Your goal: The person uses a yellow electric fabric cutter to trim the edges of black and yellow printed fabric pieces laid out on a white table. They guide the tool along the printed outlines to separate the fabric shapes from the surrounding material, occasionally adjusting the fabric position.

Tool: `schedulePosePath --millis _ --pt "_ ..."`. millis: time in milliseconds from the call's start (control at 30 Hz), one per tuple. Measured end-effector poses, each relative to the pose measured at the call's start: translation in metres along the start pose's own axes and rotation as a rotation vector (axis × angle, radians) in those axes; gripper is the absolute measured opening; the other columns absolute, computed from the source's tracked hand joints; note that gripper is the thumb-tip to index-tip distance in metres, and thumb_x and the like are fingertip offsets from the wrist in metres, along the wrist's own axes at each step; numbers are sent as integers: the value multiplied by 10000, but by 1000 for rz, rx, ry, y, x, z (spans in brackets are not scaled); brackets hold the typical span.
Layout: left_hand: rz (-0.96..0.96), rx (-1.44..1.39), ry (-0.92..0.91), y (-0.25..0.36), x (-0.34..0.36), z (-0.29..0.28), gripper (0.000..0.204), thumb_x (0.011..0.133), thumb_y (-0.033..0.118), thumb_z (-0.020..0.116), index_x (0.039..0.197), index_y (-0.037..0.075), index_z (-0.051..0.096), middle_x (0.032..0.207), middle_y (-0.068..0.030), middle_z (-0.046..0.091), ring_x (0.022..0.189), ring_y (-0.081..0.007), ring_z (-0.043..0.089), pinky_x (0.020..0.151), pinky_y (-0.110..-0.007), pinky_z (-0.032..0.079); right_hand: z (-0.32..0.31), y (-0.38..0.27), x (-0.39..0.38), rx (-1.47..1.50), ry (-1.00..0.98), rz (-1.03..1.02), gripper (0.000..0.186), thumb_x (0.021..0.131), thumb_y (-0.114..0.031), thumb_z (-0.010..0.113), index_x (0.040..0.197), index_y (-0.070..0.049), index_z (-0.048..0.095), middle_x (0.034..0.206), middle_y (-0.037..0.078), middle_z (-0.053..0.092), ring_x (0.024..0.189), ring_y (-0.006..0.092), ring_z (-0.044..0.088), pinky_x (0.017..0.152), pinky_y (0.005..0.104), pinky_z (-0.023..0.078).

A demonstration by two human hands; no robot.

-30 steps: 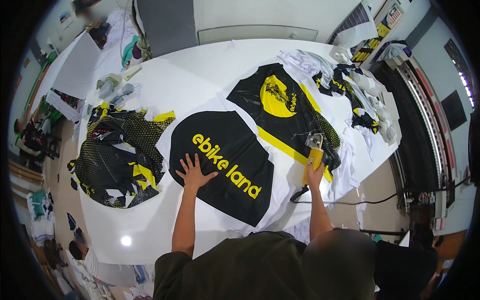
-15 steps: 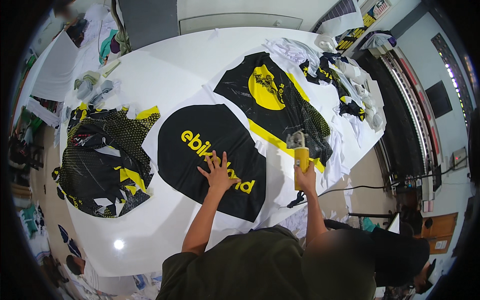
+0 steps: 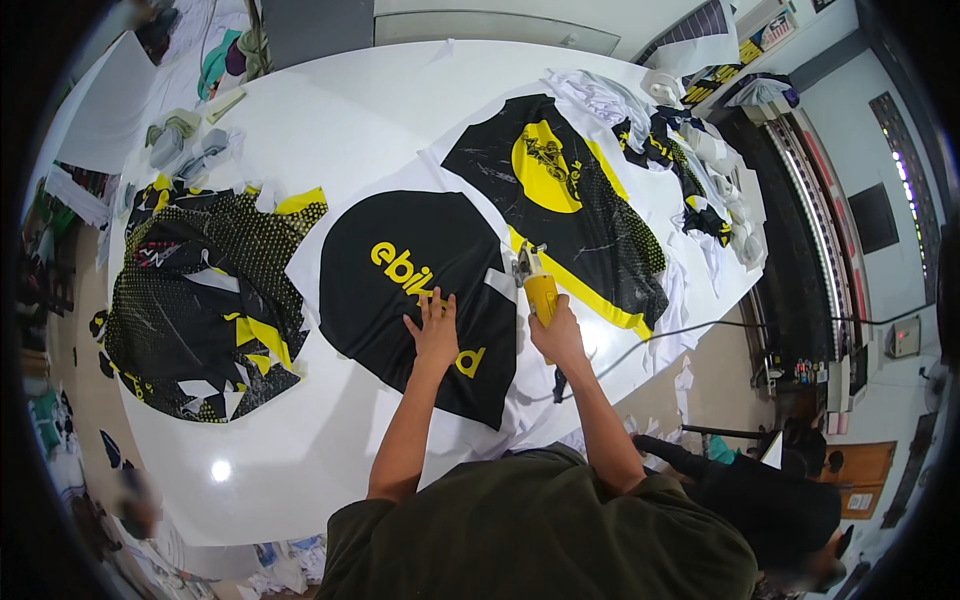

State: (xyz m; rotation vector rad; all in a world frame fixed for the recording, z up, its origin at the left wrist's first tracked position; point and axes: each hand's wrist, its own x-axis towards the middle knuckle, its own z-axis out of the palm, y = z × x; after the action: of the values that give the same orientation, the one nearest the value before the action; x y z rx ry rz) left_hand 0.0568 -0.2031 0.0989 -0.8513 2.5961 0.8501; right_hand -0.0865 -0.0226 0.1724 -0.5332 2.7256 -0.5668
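My left hand (image 3: 435,333) lies with fingers spread on a black fabric panel (image 3: 400,225) with yellow lettering, pressing it to the white table. In my right hand (image 3: 558,330) is a yellow electric fabric cutter (image 3: 541,293), its metal head at the panel's right edge, next to a small white flap (image 3: 500,283). A black cord trails from the cutter's rear to the right. Beyond it lies a second black panel (image 3: 590,235) with a yellow round print and yellow border. Whether the blade touches cloth I cannot tell.
A heap of black and yellow patterned pieces (image 3: 200,310) covers the table's left part. White and dark scraps (image 3: 690,165) lie along the far right edge. Folded grey cloths (image 3: 180,140) sit far left. A long machine (image 3: 800,240) stands beyond the table's right; another person (image 3: 770,500) is at lower right.
My right hand has brought the cutter left and slightly away from me, from the yellow-bordered panel to the lettered panel's edge. My left hand stays spread on the cloth, shifted slightly.
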Motion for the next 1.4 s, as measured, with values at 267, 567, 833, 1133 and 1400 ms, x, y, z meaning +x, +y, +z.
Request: schedulePosePath --millis 267,567,833,1133,1400 --pt "-10 11 -28 2 0 -4 885 851 -30 672 1630 146 289 1740 -122 59 1600 -379 45 1203 -740 103 29 -20 27 20 98 2 535 882 -291 689 1162 75 418 1003 394 666 945 549 673 845 564 553" --pt "3 12 -2 0 1 0 873 860 18 700 1624 135 296 1737 -135 61 1599 -382 55 1200 -744 97 31 -17 42 -7 117 -42 543 878 -308 688 1144 80 418 997 407 660 918 552 676 838 569 554" --pt "-6 6 -4 0 1 -1 911 839 -11 698 1632 150 280 1740 -115 54 1602 -364 51 1204 -737 102 28 -9 60 6 67 -64 550 878 -316 672 1179 63 410 1000 373 653 941 533 669 841 568 549" --pt "-14 2 -15 2 2 -2 905 846 -38 674 1636 154 276 1744 -108 43 1604 -360 43 1208 -732 97 25 0 80 26 77 -148 564 869 -278 707 1179 79 399 978 401 663 926 562 665 823 574 546" --pt "6 -13 -13 -2 2 1 935 823 -78 624 1644 180 258 1747 -88 21 1604 -356 37 1207 -736 110 13 5 104 20 46 -215 547 864 -294 720 1154 48 407 975 389 663 931 552 671 827 577 553"
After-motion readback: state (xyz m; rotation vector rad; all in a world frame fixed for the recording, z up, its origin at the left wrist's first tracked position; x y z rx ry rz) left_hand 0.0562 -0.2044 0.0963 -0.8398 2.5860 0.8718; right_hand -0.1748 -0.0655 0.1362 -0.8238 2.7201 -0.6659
